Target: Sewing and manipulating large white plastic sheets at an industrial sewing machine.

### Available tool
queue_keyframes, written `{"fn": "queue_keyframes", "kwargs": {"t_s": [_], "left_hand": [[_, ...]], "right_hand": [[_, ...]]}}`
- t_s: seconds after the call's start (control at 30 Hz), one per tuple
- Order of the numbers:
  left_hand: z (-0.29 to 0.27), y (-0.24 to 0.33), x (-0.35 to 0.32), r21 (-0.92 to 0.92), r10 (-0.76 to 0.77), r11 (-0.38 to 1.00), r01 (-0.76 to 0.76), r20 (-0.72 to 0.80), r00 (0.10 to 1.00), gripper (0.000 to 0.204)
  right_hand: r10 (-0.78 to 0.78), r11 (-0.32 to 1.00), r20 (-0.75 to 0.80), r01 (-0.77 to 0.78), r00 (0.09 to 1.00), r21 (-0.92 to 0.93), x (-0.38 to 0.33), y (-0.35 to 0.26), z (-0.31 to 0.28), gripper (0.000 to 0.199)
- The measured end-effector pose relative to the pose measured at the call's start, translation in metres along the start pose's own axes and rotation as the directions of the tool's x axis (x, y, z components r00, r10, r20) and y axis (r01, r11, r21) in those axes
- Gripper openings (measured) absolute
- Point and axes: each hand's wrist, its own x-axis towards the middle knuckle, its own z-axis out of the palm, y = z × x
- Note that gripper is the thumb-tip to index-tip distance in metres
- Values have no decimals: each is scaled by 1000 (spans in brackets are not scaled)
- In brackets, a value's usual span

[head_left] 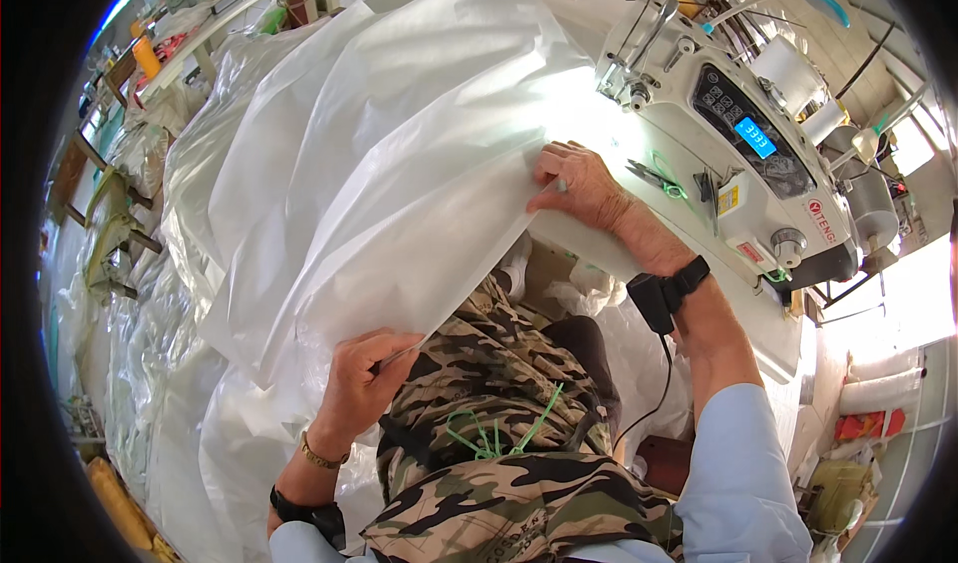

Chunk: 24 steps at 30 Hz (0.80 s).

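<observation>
A large sheet of white translucent fabric (389,164) is spread across the sewing table and hangs off its near edge. My left hand (361,378) pinches the fabric's near edge above my lap. My right hand (584,189) presses flat on the fabric's edge on the table, just before the white sewing machine (738,144) and its needle area (629,89). A black band with a cable sits on my right wrist.
More white fabric (170,343) is piled on the floor at the left. Small scissors (654,176) lie on the machine bed. Spools of white thread (788,69) stand behind the machine. A shelf with bottles (190,34) runs at the far left.
</observation>
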Motion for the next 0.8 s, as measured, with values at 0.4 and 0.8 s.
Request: {"fn": "queue_keyframes", "kwargs": {"t_s": [0.4,0.8], "left_hand": [[14,-30,-1,412,344,756,-508,409,845,34],[44,-23,11,436,235,697,-569,611,756,31]], "right_hand": [[90,982,-177,-117,980,-147,4,52,-7,49],[345,862,-323,-434,881,-263,-31,16,11,53]]}}
